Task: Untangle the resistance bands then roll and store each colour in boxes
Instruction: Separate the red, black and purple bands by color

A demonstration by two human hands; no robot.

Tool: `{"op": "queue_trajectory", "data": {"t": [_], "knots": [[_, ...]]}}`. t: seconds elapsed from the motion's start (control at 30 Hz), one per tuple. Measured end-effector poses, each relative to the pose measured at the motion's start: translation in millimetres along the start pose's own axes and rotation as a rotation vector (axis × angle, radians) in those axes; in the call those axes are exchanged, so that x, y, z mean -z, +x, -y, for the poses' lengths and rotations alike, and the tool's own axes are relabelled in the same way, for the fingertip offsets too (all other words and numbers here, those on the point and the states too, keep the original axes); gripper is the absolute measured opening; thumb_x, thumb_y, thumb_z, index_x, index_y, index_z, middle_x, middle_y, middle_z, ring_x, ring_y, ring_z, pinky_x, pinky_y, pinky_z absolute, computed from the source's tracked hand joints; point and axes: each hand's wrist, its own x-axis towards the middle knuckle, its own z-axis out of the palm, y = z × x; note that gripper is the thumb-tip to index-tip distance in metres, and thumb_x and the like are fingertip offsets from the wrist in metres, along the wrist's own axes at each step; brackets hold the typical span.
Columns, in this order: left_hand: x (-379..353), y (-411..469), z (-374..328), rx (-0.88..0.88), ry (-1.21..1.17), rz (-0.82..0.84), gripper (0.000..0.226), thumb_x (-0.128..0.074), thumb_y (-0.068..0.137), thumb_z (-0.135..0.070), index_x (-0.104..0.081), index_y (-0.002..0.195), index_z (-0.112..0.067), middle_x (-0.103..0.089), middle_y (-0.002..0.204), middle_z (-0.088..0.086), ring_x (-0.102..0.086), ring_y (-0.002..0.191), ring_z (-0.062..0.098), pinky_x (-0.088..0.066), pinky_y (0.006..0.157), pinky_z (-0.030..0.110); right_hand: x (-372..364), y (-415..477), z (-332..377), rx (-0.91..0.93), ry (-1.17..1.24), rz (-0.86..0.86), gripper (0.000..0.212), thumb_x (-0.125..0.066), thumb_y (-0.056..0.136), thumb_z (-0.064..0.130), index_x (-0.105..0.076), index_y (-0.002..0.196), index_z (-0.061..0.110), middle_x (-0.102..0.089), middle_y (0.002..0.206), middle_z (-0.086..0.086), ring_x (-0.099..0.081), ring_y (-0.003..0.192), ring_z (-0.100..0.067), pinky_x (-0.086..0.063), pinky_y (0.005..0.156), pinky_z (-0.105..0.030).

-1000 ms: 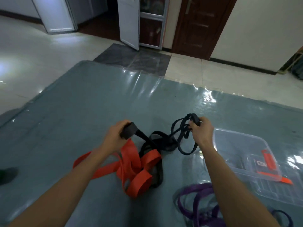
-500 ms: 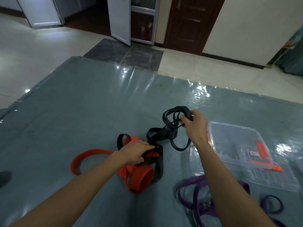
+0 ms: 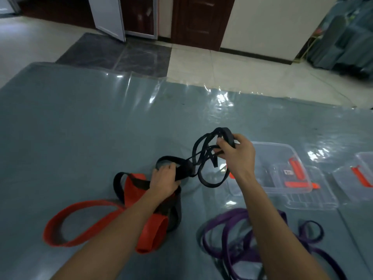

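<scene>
1. Centre frame: the left hand [image 3: 164, 179] grips, and the right hand [image 3: 237, 156] pinches, the knotted black bands [image 3: 211, 185].
2. Early stage, it appears: the orange band [image 3: 134, 190] is snagged in black, the purple band [image 3: 228, 215] lies heaped lower right, and no rolled band shows in the clear box [image 3: 270, 146] at right.
3. A glossy grey mat [image 3: 80, 128] covers a pale tiled floor [image 3: 232, 69], with a dark door [image 3: 201, 21] at top.

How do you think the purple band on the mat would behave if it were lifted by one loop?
Probably floppy: the purple band lies in slack, overlapping loops on the mat, so it would likely droop. Its crossing strands may snag. It seems light, like the black band hanging from the right hand.
</scene>
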Motion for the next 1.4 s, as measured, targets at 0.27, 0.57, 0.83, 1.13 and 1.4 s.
{"op": "queue_trajectory", "data": {"t": [0.27, 0.57, 0.83, 1.13, 1.4], "knots": [[14.4, 1.9, 5.7, -0.182, -0.252, -0.042, 0.015, -0.057, 0.092, -0.033, -0.054, 0.089, -0.019, -0.065, 0.086, 0.003, -0.062, 0.075, 0.023, -0.050, 0.062, 0.040, -1.8, 17.5, -31.0, -0.091, -0.019, 0.027, 0.016, -0.074, 0.088, 0.020, -0.066, 0.099, 0.013, -0.076, 0.075, -0.004, -0.076, 0.071, -0.018, -0.064, 0.072, -0.037], [62.8, -38.5, 13.0, -0.281, -0.623, 0.056, 0.009, -0.062, 0.089, -0.014, -0.069, 0.096, -0.016, -0.069, 0.092, -0.001, -0.061, 0.071, 0.003, -0.051, 0.067, 0.028, -30.8, 27.3, -23.3, -0.096, 0.055, 0.052, 0.017, -0.073, 0.089, 0.024, -0.064, 0.100, 0.015, -0.077, 0.078, -0.005, -0.076, 0.073, -0.019, -0.064, 0.074, -0.044], [95.4, -65.9, 18.1, -0.075, -0.800, 0.058, 0.040, -0.078, 0.073, -0.052, -0.069, 0.102, -0.026, -0.074, 0.102, -0.003, -0.070, 0.096, 0.016, -0.058, 0.088, 0.041, -40.3, 17.2, -15.5, -0.064, -0.005, 0.121, 0.020, -0.071, 0.092, 0.022, -0.062, 0.108, 0.011, -0.076, 0.088, -0.008, -0.076, 0.075, -0.016, -0.064, 0.076, -0.041], [125.2, -84.2, 35.0, -0.202, -0.790, -0.055, 0.022, -0.074, 0.086, -0.005, -0.072, 0.089, -0.027, -0.073, 0.089, -0.012, -0.069, 0.089, 0.006, -0.053, 0.086, 0.024, -51.8, 7.7, -6.6, 0.006, -0.086, 0.080, 0.016, -0.071, 0.093, 0.021, -0.062, 0.105, 0.015, -0.075, 0.085, -0.002, -0.075, 0.074, -0.012, -0.063, 0.065, -0.032], [147.2, -112.3, 57.4, -0.207, -1.026, -0.151, 0.025, -0.065, 0.075, 0.022, -0.055, 0.085, 0.001, -0.061, 0.080, 0.017, -0.057, 0.077, 0.022, -0.046, 0.073, 0.034, -59.5, 4.2, -9.5, -0.018, -0.180, 0.093, 0.009, -0.069, 0.093, 0.017, -0.060, 0.096, 0.017, -0.073, 0.084, -0.006, -0.074, 0.073, -0.017, -0.063, 0.077, -0.044]]}}
